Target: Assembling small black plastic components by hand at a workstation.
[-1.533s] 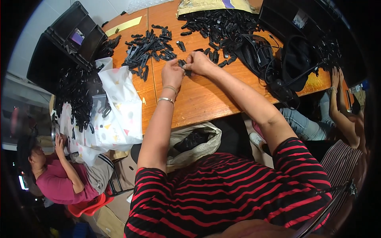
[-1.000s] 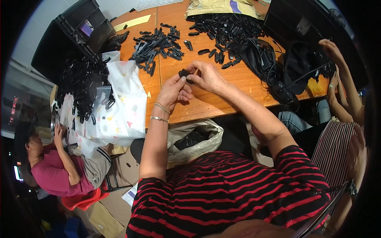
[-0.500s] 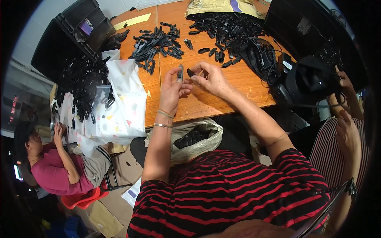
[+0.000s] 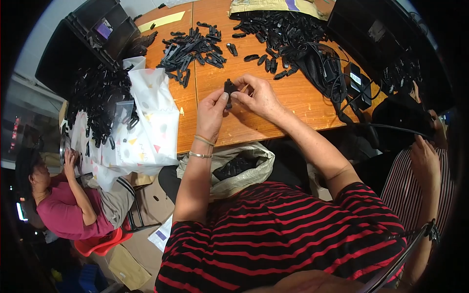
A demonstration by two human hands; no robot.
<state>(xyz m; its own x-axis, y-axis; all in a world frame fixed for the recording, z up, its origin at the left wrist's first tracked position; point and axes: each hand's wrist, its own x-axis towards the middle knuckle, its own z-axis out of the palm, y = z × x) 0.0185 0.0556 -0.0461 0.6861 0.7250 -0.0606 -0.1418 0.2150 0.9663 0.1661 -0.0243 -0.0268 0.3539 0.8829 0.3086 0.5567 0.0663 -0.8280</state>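
Above the table, my left hand is closed on a narrow black plastic part, held roughly upright between thumb and fingers. My right hand pinches the same spot from the other side, thumb against the part. Two pieces seem to be pressed together there, but the fingers cover most of the join. Beyond my hands lies a pile of long dark plastic pieces. Farther right spreads a larger heap of small black plastic pieces, and one lone piece rests between the piles.
A white patterned plastic sheet with black parts covers the left side. Black bins stand at left and right. Cables and a black adapter lie on the right. An open sack sits below the table edge. People sit on both sides.
The piece in my right hand has come up against the long part in my left; before, they were apart. On the right, a large black object moved away, uncovering the adapter and cables.
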